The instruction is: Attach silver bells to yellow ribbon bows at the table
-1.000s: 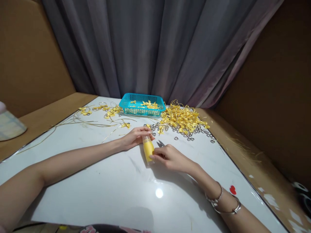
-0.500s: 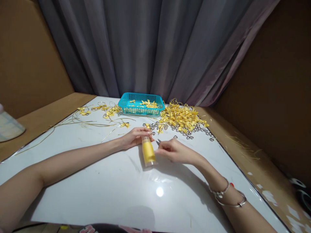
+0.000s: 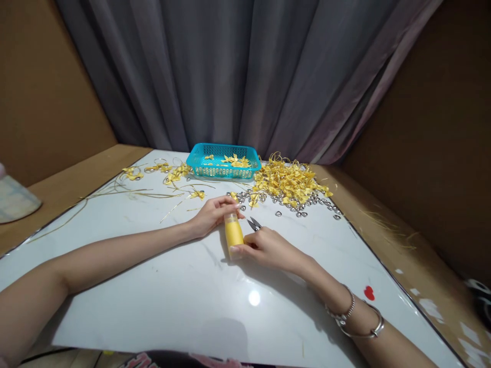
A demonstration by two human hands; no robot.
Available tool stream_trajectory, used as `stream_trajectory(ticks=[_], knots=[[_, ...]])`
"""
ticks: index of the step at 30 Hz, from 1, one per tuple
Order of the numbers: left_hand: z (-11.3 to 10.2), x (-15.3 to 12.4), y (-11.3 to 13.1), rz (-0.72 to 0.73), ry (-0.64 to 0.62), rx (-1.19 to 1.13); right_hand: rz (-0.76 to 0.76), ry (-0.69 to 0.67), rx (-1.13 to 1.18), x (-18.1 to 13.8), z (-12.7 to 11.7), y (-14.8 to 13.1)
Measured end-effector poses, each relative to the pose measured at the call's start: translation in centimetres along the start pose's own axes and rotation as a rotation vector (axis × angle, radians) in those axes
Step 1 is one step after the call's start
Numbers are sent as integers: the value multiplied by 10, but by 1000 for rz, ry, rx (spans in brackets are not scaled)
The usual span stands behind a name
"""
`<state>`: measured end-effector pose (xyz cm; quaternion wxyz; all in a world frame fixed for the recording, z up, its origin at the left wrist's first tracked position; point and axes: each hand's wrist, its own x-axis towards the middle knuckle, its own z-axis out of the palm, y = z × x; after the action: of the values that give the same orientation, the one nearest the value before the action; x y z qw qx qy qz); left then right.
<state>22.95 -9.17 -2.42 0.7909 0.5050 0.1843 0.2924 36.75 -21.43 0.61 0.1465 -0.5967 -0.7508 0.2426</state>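
A spool of yellow thread (image 3: pixel 233 234) with clear plastic ends lies between my hands over the white table. My left hand (image 3: pixel 214 216) is closed around its far end, fingers bent over the top. Thumb and fingers of my right hand (image 3: pixel 270 249) touch the near end. That same hand keeps a small pair of thread snips (image 3: pixel 254 223) in its grip, dark blades pointing away to the upper left; the handles are hidden in the palm. Just beyond my left fingertips sits a yellow ribbon bow (image 3: pixel 233 196).
A blue plastic basket (image 3: pixel 224 171) with yellow bows inside stands at the back. Right of it lies a heap of yellow bows (image 3: pixel 287 179) with gold cords, among silver rings (image 3: pixel 301 214). Loose gold cords (image 3: pixel 126 192) spread leftward. A red heart (image 3: pixel 369 293) marks the table at right.
My right hand has come down and left onto the spool's near end, and the snips' blades show more. My left hand stays at the far end.
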Motion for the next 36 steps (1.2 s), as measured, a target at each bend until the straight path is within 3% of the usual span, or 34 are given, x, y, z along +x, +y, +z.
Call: stream_trajectory(ticks=[4, 11, 17, 24, 33, 36], knots=[[1, -1, 1, -8, -16, 2, -71, -81, 250, 1, 0, 3], [-3, 1, 2, -75, -75, -17, 53, -273, 669, -4, -12, 4], [-7, 5, 2, -93, -74, -76, 47, -147, 652, -4, -22, 9], [-8, 7, 4, -154, -73, -200, 44, 38, 549, -2, -19, 12], [-16, 16, 7, -261, 7, -448, 49, 205, 764, 7, -10, 6], [-16, 16, 8, -275, 24, -480, 21, 218, 969, 9, -1, 4]])
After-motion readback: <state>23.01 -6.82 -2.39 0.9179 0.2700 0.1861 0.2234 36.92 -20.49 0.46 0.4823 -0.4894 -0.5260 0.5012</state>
